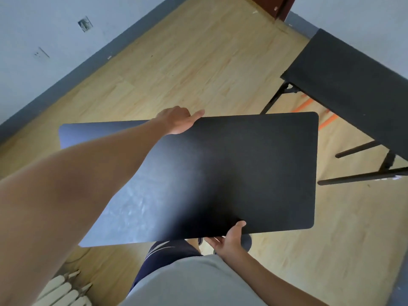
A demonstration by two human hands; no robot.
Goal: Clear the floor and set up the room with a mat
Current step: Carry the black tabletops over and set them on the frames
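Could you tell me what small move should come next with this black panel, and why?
Probably carry the black panel aside toward the wall: the left hand grips its far edge, the right hand its near edge, and it hangs over the wooden floor.

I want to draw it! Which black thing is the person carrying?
Look at the wooden floor in the middle of the room. Above it is a flat black panel with rounded corners, held by the left hand at its far edge and the right hand at its near edge. Unlike the black table at the right, it stands on no legs.
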